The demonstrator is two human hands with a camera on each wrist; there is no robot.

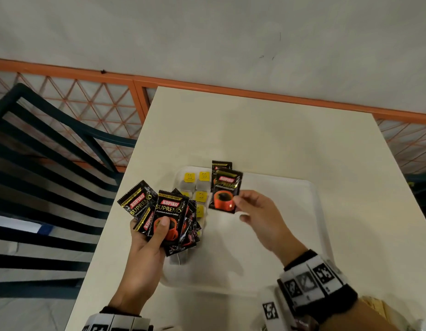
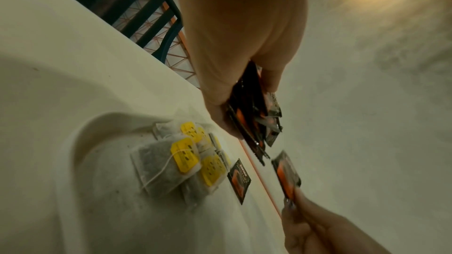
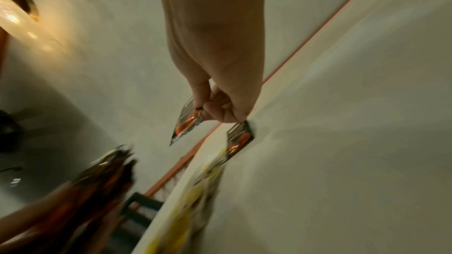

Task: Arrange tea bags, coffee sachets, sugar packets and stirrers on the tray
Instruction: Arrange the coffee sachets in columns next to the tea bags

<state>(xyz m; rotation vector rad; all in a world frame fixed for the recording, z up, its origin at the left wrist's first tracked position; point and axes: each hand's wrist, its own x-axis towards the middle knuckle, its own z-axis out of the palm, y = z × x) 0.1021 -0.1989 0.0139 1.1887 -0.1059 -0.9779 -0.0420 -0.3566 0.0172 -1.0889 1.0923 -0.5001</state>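
From the head view the left hand (image 1: 147, 237) is gripping a fan of coffee sachets (image 1: 159, 213) while the right hand (image 1: 257, 211) is pinching one sachet (image 1: 225, 191) above the tray (image 1: 312, 211), and from the left wrist view tea bags (image 2: 181, 159) and one laid sachet (image 2: 239, 180) are lying below both hands, and from the right wrist view the pinch is showing blurred, so sugar and stirrers are seemingly still waiting.
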